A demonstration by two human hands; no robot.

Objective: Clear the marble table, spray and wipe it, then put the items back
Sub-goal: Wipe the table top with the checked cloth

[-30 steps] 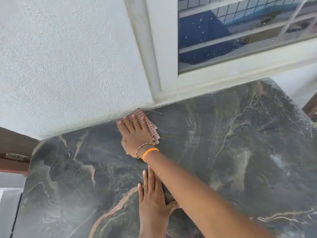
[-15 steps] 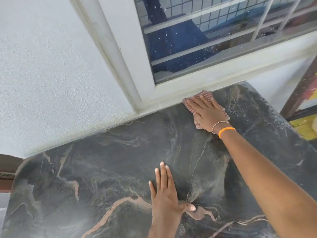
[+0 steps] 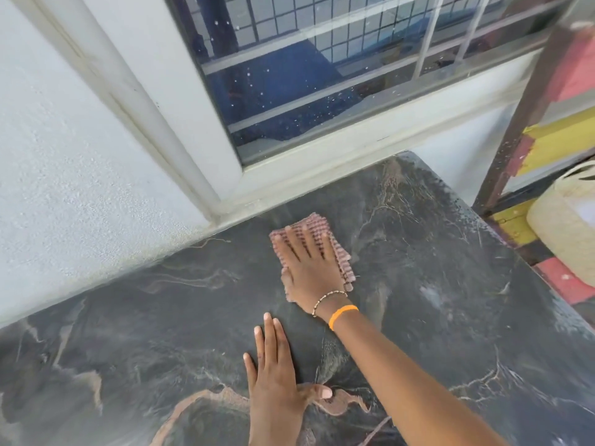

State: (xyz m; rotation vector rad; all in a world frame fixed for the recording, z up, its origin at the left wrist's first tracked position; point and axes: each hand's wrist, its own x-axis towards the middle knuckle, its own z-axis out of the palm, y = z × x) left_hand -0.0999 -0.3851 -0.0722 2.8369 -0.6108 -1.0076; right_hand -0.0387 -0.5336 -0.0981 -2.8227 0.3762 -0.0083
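Note:
The dark marble table [image 3: 450, 317] with pale and rust veins fills the lower view. My right hand [image 3: 310, 268] lies flat, fingers spread, pressing a pink ribbed cloth [image 3: 341, 252] onto the marble near the back edge below the window. An orange band and a bead bracelet circle that wrist. My left hand [image 3: 277, 378] rests palm down on the marble nearer to me, fingers together, holding nothing. No other items stand on the table.
A white textured wall [image 3: 80, 156] and a white-framed window [image 3: 322, 91] with a metal grille back the table. Past the table's right edge stand a brown metal post [image 3: 521, 107], a cream woven basket [image 3: 566, 226] and a red and yellow painted surface [image 3: 553, 149].
My right hand swept the cloth along the back edge from the wall corner to the right, then came back toward the middle and slightly nearer me. My left hand stayed flat on the marble.

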